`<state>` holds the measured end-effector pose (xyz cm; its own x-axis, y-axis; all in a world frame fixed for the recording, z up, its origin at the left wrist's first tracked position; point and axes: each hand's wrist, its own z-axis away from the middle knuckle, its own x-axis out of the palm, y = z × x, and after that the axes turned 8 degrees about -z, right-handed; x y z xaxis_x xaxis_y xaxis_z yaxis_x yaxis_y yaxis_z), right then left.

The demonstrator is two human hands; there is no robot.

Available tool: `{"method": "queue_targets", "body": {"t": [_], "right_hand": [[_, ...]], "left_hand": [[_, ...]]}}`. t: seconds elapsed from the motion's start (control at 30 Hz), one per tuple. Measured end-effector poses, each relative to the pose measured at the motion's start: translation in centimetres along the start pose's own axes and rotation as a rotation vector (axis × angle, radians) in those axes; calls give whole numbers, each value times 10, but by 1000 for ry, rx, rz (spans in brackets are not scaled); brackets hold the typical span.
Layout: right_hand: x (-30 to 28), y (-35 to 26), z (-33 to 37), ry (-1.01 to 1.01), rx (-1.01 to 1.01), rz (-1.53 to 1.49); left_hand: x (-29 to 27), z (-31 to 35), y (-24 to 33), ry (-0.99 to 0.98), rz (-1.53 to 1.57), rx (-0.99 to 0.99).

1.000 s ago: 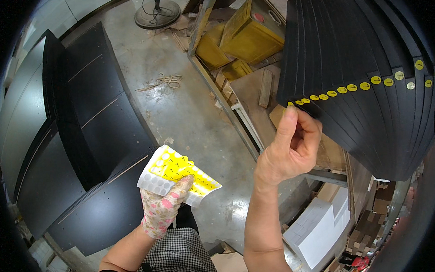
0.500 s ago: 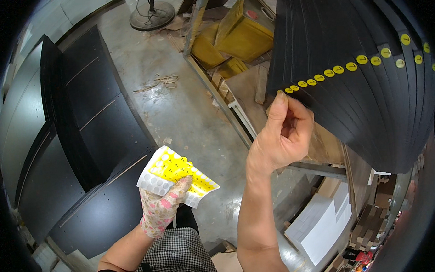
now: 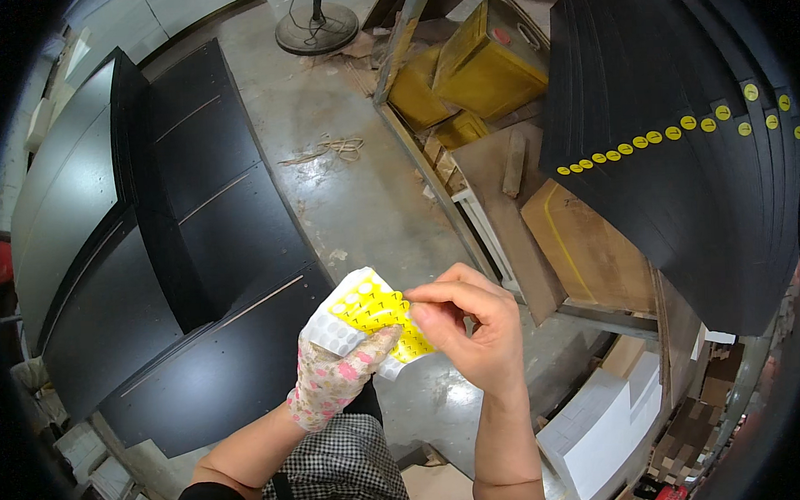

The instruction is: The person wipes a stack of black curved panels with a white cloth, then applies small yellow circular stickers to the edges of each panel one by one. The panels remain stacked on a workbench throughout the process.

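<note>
My left hand (image 3: 343, 371), in a floral glove with the thumb tip bare, is closed on a sheet of round yellow stickers (image 3: 367, 311); part of its white backing shows bare circles. My bare right hand (image 3: 473, 322) pinches at the sheet's right edge, thumb and forefinger together at a yellow sticker. Whether that sticker has come off the backing I cannot tell. Up at the right, a fanned stack of black panels (image 3: 645, 206) carries a slanting row of yellow round stickers (image 3: 654, 137), one near the edge of each panel.
At left lie stacked black boards (image 3: 231, 203) and panels with pale strips. Beyond the metal rack frame (image 3: 423, 161) sit yellow metal cans (image 3: 490, 62) and a cardboard box (image 3: 585, 243). A round stand base (image 3: 317, 31) and some string (image 3: 330, 149) are on the floor. White sheets (image 3: 600, 428) lie lower right.
My right hand has come down and left from the near edge of the black panel stack to the sticker sheet. My left hand still holds the sheet. The whole view has shifted slightly.
</note>
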<state>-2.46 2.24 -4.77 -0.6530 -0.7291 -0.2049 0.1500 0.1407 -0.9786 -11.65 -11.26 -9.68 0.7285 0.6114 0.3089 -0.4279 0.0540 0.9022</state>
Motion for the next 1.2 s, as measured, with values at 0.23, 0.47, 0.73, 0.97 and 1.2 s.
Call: {"method": "queue_targets", "body": {"t": [0.23, 0.47, 0.73, 0.97, 1.2], "right_hand": [[8, -6, 4, 26, -38, 99], [-24, 4, -19, 645, -376, -86], [-27, 22, -54, 791, -561, 10], [-22, 19, -57, 851, -571, 39], [-24, 20, -57, 901, -521, 55]], "left_hand": [[1, 1, 0, 23, -82, -2], [4, -2, 1, 116, 4, -82], [3, -1, -4, 129, -11, -98], [3, -1, -6, 139, -16, -80], [5, -4, -8, 120, -38, -78]]}}
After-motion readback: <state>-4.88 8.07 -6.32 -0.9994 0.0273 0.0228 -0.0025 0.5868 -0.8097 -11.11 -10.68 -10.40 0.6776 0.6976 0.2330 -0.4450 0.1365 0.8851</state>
